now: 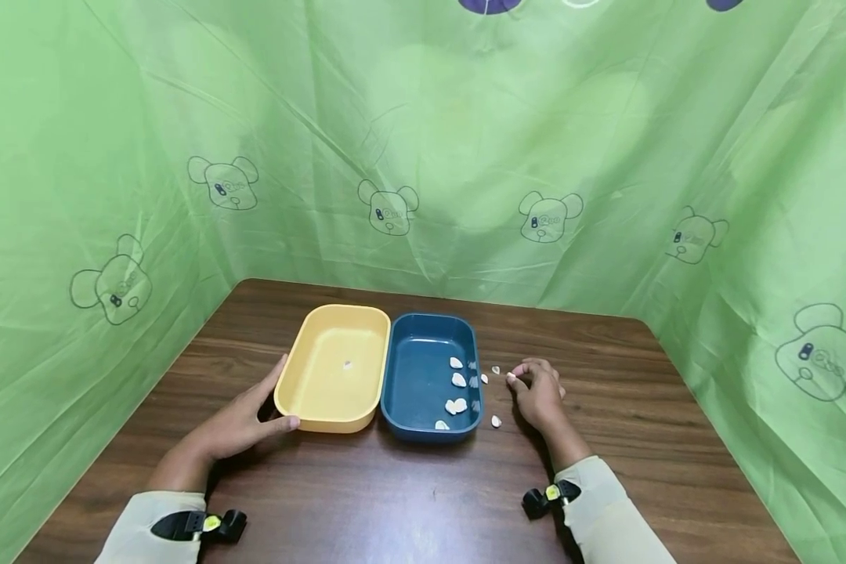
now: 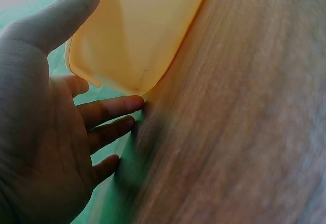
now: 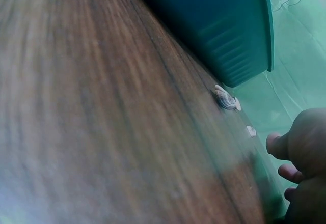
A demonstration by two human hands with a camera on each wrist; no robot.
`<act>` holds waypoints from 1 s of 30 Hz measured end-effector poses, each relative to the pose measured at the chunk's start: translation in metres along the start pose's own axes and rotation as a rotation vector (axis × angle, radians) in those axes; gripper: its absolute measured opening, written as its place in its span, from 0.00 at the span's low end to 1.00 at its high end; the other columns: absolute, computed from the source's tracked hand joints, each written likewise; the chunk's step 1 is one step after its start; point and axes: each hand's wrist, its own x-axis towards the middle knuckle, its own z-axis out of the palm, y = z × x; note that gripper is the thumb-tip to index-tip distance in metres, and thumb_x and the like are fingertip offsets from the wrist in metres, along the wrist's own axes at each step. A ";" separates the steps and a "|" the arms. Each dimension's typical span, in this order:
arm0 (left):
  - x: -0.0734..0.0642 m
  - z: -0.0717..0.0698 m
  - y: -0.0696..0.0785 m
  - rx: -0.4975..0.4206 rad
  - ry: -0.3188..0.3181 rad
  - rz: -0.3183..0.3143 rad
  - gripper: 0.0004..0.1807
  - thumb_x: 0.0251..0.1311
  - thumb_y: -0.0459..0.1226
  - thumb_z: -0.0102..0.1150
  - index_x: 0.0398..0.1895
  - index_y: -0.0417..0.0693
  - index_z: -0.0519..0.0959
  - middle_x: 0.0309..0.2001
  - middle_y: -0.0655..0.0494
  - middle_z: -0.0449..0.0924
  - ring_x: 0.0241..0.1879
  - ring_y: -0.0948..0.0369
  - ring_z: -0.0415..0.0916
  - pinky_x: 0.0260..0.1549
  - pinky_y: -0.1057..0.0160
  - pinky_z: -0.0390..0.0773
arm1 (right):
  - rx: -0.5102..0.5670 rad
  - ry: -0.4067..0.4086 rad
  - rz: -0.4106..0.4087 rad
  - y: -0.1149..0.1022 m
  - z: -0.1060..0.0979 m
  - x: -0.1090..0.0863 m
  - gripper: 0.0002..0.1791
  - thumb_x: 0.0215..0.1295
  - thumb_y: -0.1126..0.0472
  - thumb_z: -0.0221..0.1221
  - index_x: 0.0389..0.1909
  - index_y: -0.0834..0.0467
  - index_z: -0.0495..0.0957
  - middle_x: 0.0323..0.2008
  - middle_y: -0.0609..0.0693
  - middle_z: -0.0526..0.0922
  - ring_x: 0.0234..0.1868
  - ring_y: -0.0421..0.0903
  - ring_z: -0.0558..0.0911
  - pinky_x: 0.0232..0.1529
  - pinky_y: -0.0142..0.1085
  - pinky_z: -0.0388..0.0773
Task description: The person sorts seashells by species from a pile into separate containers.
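Left hand [image 1: 243, 423] at left side of yellow tray [image 1: 292, 424], fingers spread, thumb on its near rim. Right hand [image 1: 538, 394], right of blue tray [image 1: 412, 395], pinches a small white shell [image 1: 511, 376]; three loose shells [image 1: 496, 421] lie on bench [image 1: 606, 376] between, blue wall separating them from shells inside [image 1: 458, 380]. Green curtain [image 1: 451, 117] beyond far edge.

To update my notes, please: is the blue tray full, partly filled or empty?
Partly filled: the head view shows several seashells inside the blue tray, with much of its floor bare.
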 end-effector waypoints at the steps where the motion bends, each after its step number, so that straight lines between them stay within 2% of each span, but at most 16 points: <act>1: 0.000 0.000 0.000 0.004 -0.001 0.001 0.63 0.68 0.44 0.75 0.93 0.61 0.38 0.89 0.33 0.44 0.83 0.30 0.50 0.65 0.88 0.43 | 0.002 0.000 0.003 0.000 0.000 0.000 0.06 0.76 0.62 0.66 0.43 0.63 0.85 0.68 0.62 0.77 0.73 0.66 0.69 0.70 0.68 0.56; 8: -0.002 0.001 0.000 0.003 0.000 -0.005 0.63 0.68 0.44 0.75 0.93 0.60 0.38 0.89 0.31 0.43 0.83 0.29 0.49 0.65 0.88 0.43 | 0.057 0.012 0.017 -0.004 -0.002 0.001 0.07 0.76 0.62 0.66 0.44 0.64 0.85 0.70 0.62 0.76 0.75 0.66 0.68 0.73 0.68 0.57; 14: 0.000 0.001 0.000 0.006 0.004 0.003 0.63 0.68 0.44 0.76 0.93 0.57 0.39 0.88 0.30 0.44 0.83 0.29 0.50 0.65 0.88 0.43 | 0.203 0.013 -0.011 -0.010 -0.008 0.004 0.07 0.76 0.68 0.65 0.43 0.71 0.83 0.70 0.68 0.74 0.74 0.67 0.65 0.78 0.58 0.57; 16: 0.001 0.001 0.001 0.010 0.005 0.003 0.63 0.68 0.44 0.75 0.93 0.56 0.39 0.88 0.30 0.44 0.83 0.29 0.50 0.66 0.88 0.43 | 0.223 0.016 -0.017 -0.012 -0.010 0.004 0.07 0.76 0.68 0.65 0.44 0.71 0.82 0.71 0.69 0.74 0.74 0.67 0.65 0.78 0.56 0.57; 24: 0.003 0.001 0.002 0.027 0.011 0.002 0.63 0.68 0.45 0.75 0.93 0.57 0.39 0.88 0.30 0.45 0.82 0.29 0.51 0.66 0.87 0.42 | 0.234 0.065 -0.033 -0.025 -0.021 0.003 0.08 0.76 0.67 0.66 0.45 0.71 0.82 0.71 0.67 0.75 0.76 0.67 0.67 0.78 0.57 0.56; 30: 0.000 0.001 0.001 0.014 0.011 -0.004 0.63 0.68 0.45 0.76 0.93 0.58 0.39 0.88 0.31 0.45 0.82 0.29 0.51 0.66 0.88 0.43 | 0.214 0.042 -0.082 -0.041 -0.025 0.001 0.08 0.78 0.65 0.65 0.46 0.69 0.82 0.72 0.62 0.74 0.77 0.64 0.65 0.77 0.56 0.58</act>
